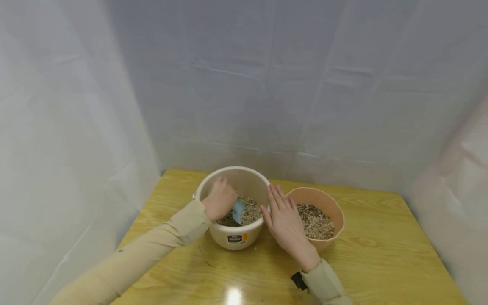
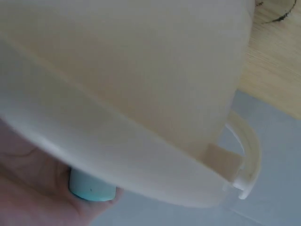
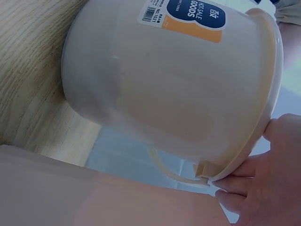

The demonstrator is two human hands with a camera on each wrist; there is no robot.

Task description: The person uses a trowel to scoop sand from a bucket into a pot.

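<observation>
Blue scoop (image 1: 238, 212) in left hand's (image 1: 220, 199) curled grip.

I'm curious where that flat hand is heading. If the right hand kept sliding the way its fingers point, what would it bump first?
Probably the white bucket. The right hand lies flat, fingertips already at its rim, with the pink bowl beside it.

This looks like a staged recording booth: pale sheeting (image 1: 267, 84) hangs on three sides, closing off the back edge and both back corners of one bare wooden table (image 1: 381, 262).
</observation>
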